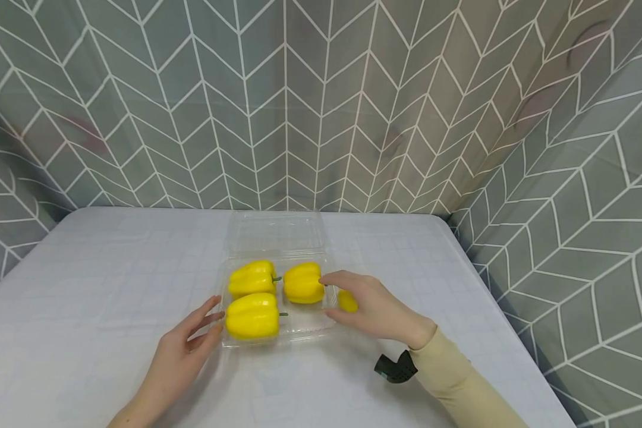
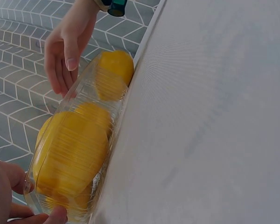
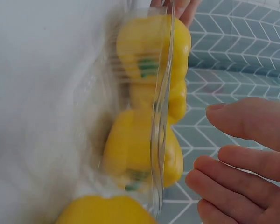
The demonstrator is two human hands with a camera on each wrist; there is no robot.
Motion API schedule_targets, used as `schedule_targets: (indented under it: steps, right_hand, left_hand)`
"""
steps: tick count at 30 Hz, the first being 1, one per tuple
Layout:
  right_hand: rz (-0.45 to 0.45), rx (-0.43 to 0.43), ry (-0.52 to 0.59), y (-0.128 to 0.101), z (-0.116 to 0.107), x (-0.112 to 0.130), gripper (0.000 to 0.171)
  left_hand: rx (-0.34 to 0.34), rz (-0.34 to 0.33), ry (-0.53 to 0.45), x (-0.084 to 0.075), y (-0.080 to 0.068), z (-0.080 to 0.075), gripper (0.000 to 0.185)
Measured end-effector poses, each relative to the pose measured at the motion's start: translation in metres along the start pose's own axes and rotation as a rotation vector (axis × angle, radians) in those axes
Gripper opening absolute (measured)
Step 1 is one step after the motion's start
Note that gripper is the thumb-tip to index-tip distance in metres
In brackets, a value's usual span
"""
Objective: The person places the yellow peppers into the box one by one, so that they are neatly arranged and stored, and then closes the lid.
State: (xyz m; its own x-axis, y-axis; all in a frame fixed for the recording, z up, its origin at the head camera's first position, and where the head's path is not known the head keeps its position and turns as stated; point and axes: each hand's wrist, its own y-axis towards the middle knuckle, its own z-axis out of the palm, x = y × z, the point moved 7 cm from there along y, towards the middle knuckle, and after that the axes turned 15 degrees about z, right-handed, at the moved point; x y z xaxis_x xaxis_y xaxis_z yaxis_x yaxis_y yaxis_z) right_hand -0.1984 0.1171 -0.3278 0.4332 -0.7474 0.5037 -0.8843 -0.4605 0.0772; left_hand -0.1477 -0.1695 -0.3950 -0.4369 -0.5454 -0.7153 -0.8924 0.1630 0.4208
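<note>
Peppers: three yellow in clear tray (image 1: 305, 330) mid-table, lid (image 1: 276, 233) flipped open behind. Fourth pepper (image 1: 346, 301) under right hand (image 1: 374, 309), fingers loosely curved over it at tray's right edge; grip unclear. Left hand (image 1: 184, 351) open, fingertips steadying tray's left rim. White table (image 1: 112, 267); grey chevron-tiled walls (image 1: 192, 107) all round.

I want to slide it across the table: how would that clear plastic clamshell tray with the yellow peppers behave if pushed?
The clear plastic clamshell tray looks thin, so it would probably flex. The yellow bell peppers lie loose and may shift. Its open lid could flop.
</note>
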Motion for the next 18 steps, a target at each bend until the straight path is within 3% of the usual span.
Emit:
schedule_targets:
  steps: [11, 18]
  right_hand:
    - [0.051, -0.047, -0.017, -0.009, -0.02, -0.031, 0.055]
    - [0.132, 0.002, -0.033, -0.008, -0.026, -0.049, 0.06]
  left_hand:
    - [0.004, -0.003, 0.0, 0.0, 0.0, 0.0, 0.051]
    - [0.005, -0.003, -0.014, 0.001, 0.001, 0.0, 0.051]
